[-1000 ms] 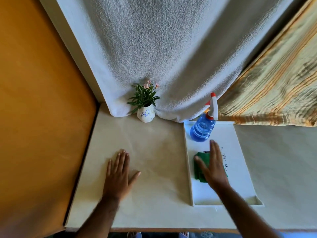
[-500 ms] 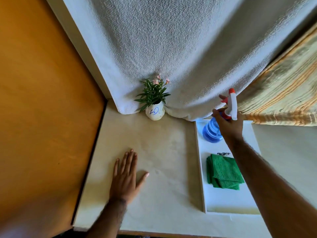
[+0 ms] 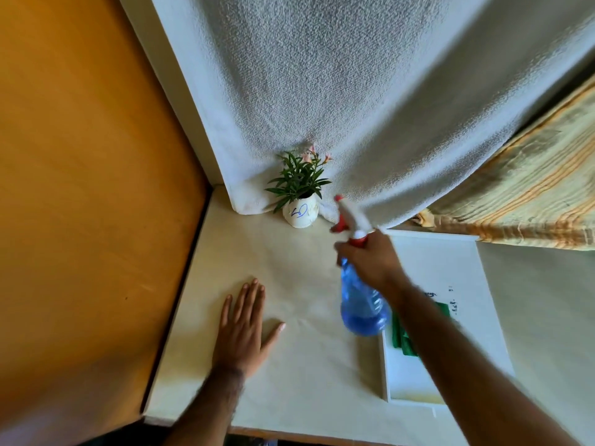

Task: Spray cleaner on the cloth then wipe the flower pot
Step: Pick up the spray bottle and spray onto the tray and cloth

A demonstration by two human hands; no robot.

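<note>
Right hand (image 3: 370, 259) fingers clamped on spray bottle (image 3: 362, 304), now lifted off tray (image 3: 450, 252) | left hand (image 3: 241, 323) fingers apart, flat | cloth (image 3: 402, 339) at 4 o'clock, unsprayed.

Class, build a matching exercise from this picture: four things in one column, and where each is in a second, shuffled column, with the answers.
1. spray bottle
2. green cloth
3. flower pot
4. left hand

A. flat on the table
B. on the white tray
C. held in the right hand
D. against the hanging white towel

Pairs: 1-C, 2-B, 3-D, 4-A
</note>
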